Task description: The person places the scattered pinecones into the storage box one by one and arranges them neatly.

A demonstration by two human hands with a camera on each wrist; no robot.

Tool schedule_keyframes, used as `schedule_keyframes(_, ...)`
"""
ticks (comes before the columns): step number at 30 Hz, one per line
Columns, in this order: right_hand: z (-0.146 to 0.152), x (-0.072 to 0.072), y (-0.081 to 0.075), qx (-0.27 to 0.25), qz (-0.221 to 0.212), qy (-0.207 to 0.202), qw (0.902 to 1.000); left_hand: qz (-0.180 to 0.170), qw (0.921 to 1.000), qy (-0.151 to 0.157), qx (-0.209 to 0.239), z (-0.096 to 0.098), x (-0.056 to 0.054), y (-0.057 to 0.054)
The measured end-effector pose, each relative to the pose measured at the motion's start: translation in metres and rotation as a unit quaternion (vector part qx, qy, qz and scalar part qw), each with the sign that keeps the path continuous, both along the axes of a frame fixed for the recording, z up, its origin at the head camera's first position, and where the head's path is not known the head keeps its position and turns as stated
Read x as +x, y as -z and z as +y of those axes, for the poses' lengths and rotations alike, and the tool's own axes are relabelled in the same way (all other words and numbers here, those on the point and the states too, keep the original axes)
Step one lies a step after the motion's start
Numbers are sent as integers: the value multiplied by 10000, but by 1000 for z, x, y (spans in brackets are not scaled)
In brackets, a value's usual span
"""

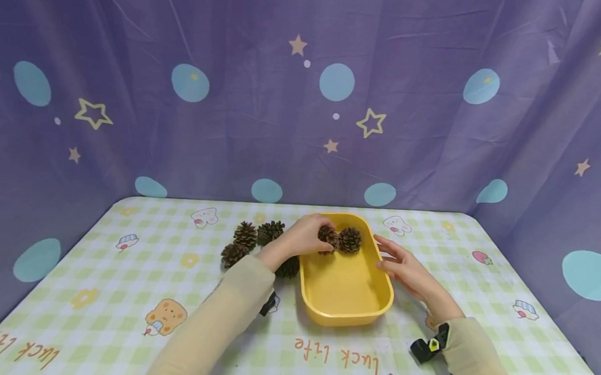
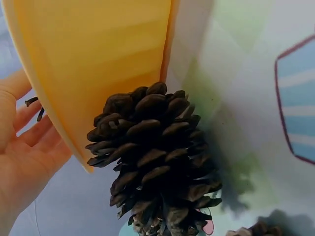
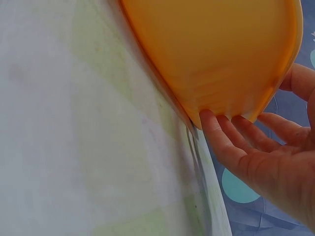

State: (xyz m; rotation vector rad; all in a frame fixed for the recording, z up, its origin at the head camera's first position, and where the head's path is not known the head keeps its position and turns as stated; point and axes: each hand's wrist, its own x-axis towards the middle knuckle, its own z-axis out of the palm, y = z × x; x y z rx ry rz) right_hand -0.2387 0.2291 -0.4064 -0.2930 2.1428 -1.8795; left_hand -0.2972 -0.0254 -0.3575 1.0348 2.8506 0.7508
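Brown and woody, the held pine cone (image 1: 327,242) sits right under the left hand (image 1: 304,235), whose thumb and fingers curl round it and pinch it just inside the yellow bin (image 1: 345,291); whether it touches the bin's floor I cannot tell, as the hand covers part of it. Just to the right of those fingertips lies a second pine cone (image 1: 350,240), also in the bin and close beside the first. The bin stretches from there toward the person, its bare floor on the near side of the left hand. Against its right wall rests the right hand (image 1: 407,268), fingers spread and only slightly bent, fingertips touching the outside (the right wrist view shows them on the yellow plastic) and gripping no cone. Back on the outer side, more loose pine cones (image 1: 234,255) cluster to the left of the left hand: two well out from the wrist, one near its far side, and a dark one tucked partly beneath it, beside the bin. In the left wrist view a large cone stands out in front of the bin's wall, below the palm. Under everything spreads a green-and-white checked tablecloth (image 1: 108,337), and beyond both hands hangs a purple curtain (image 1: 255,121) with stars and blue spots.
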Motion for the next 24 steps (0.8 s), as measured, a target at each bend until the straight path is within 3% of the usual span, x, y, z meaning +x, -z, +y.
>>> schedule_keyframes(15, 0, -1, 0, 33, -52, -4, 10000, -252, 9992, -155, -286, 3, -15, 7)
schedule_keyframes(24, 2, -2, 1, -21, 60, -15, 10000, -160, 9989, -214, -397, 5, -20, 14)
